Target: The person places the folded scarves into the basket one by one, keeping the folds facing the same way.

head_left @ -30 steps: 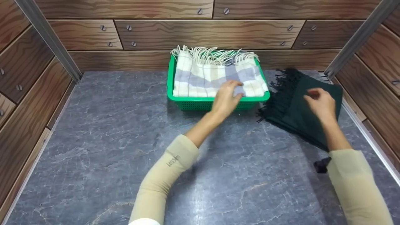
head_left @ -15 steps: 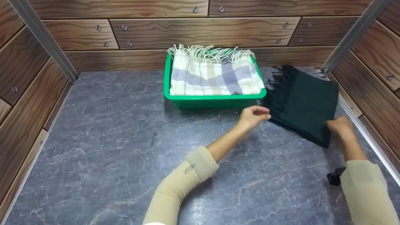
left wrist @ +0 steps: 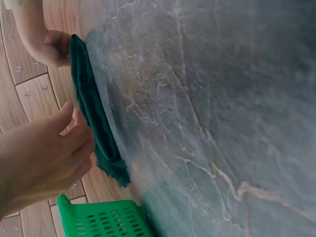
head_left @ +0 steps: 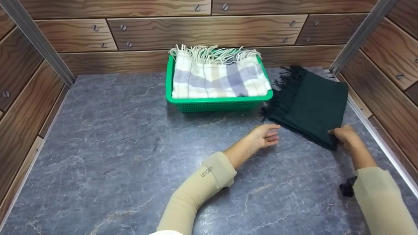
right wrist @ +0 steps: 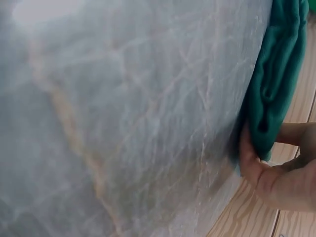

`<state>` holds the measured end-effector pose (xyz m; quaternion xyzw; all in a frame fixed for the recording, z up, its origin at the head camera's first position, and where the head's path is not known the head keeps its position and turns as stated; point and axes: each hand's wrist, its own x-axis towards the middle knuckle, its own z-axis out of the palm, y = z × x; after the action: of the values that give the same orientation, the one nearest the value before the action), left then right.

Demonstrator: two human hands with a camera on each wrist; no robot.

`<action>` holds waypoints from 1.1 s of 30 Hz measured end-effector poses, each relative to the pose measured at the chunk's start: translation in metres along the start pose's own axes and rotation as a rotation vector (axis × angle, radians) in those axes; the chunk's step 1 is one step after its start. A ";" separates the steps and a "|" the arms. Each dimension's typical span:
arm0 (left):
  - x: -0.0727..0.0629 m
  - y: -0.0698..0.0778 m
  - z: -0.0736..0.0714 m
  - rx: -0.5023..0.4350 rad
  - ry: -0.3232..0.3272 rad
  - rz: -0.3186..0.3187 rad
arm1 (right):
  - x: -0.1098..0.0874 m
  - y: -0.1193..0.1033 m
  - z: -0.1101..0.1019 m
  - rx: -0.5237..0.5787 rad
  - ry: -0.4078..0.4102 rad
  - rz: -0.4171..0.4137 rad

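Note:
A folded dark green fringed scarf (head_left: 318,104) lies on the grey marbled table at the right, its fringe toward the basket. My right hand (head_left: 346,135) pinches its near right corner; in the right wrist view, fingers (right wrist: 252,168) of that hand lie on both sides of the folded edge (right wrist: 269,108). Just short of the scarf's near edge is my left hand (head_left: 264,135), fingers loosely extended and holding nothing. The left wrist view has the left hand (left wrist: 54,153) beside the scarf (left wrist: 94,103). A white and lilac checked scarf (head_left: 215,78) with cream fringe fills a green basket (head_left: 218,100).
The basket stands against the wood-patterned back wall (head_left: 209,31). A metal rail (head_left: 382,140) runs along the right side of the table (head_left: 114,156). Some small black object (head_left: 347,186) shows beside the right sleeve.
My left hand has left the checked scarf in the basket and come right and nearer. My right hand has dropped from above the green scarf to its near right corner, which it now pinches.

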<state>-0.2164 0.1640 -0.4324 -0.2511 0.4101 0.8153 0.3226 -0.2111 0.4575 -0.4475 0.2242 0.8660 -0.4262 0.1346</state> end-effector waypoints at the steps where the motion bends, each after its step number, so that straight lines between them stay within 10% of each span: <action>1: 0.001 0.000 0.000 -0.006 0.007 -0.001 | -0.001 -0.001 0.002 0.027 -0.015 0.013; 10: 0.017 -0.008 0.004 0.025 0.074 0.002 | -0.011 -0.016 0.028 0.395 -0.187 0.044; 17: 0.093 -0.028 0.006 0.071 0.130 0.016 | -0.023 -0.028 0.052 0.670 -0.232 0.114; 24: 0.046 -0.022 0.019 0.102 0.163 0.031 | -0.037 -0.031 0.068 0.877 -0.296 0.154; 28: 0.112 -0.042 0.018 0.160 0.174 0.028 | -0.048 -0.036 0.081 0.923 -0.296 0.151; 33: 0.054 -0.033 0.024 0.235 0.198 0.051 | -0.062 -0.044 0.092 0.995 -0.298 0.137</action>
<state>-0.2313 0.2163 -0.4724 -0.2804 0.5385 0.7409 0.2871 -0.1760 0.3440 -0.4470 0.2538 0.5138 -0.8035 0.1612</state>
